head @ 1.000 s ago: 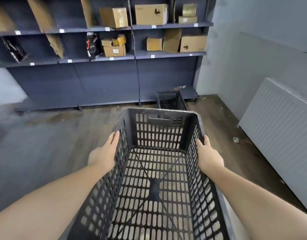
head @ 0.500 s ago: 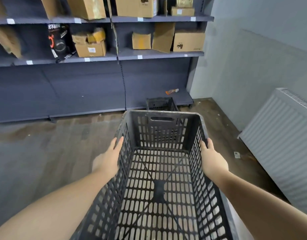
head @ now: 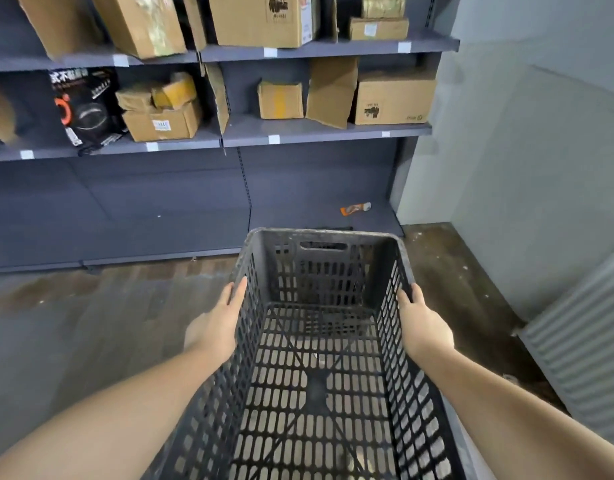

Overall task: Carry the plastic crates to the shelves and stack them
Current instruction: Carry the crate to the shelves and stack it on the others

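Closer now than a second ago, the dark grey metal shelves [head: 326,131] fill the upper view, and the second black crate seen earlier on the floor is almost wholly hidden behind the black slotted plastic crate [head: 319,358] the person carries. That crate is rectangular, its walls and floor pierced with rows of oblong slots, empty, held above the brown wooden floor [head: 91,323] just short of the shelves; the left hand [head: 214,329] and right hand [head: 421,325] clamp its long sides, fingers together. Brown cardboard boxes [head: 392,98], some creased and leaning, crowd both shelves.
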